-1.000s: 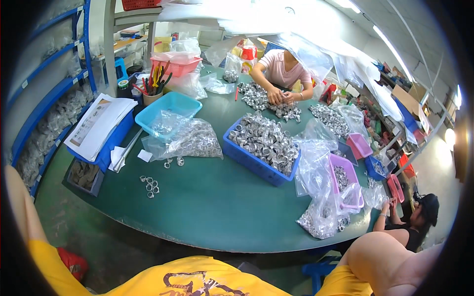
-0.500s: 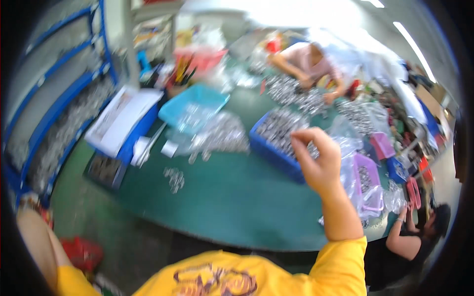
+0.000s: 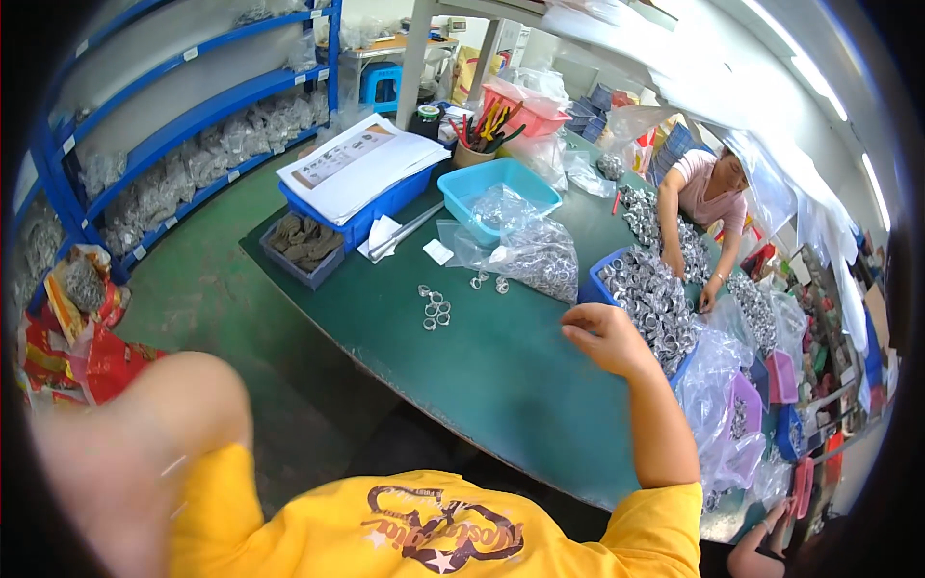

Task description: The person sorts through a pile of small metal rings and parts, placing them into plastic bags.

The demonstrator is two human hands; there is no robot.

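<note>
My right hand (image 3: 605,337) is above the green table, beside the near left edge of a blue bin (image 3: 595,287) heaped with small silvery metal rings (image 3: 655,308). Its fingers are loosely curved, with a gap to the thumb, and nothing shows between them. At the lower left edge, my raised left arm and hand (image 3: 101,472) are close and smeared by motion, so the fingers cannot be made out. Several loose rings (image 3: 436,310) lie on the table left of my right hand. Behind them, a clear plastic bag (image 3: 540,258) of small metal parts leans against a turquoise basin (image 3: 453,183).
Papers (image 3: 361,159) cover a blue crate at the table's far left, by a small bin of dark cloth-like items (image 3: 303,241). A pot of tools (image 3: 472,154) stands behind. Across the table, a person in pink (image 3: 708,183) handles metal parts. Blue shelving (image 3: 193,125) lines the left.
The view has swung right to left, showing more shelving. My right hand has lowered from over the blue bin to beside its edge. My left arm has come up further into view, blurred.
</note>
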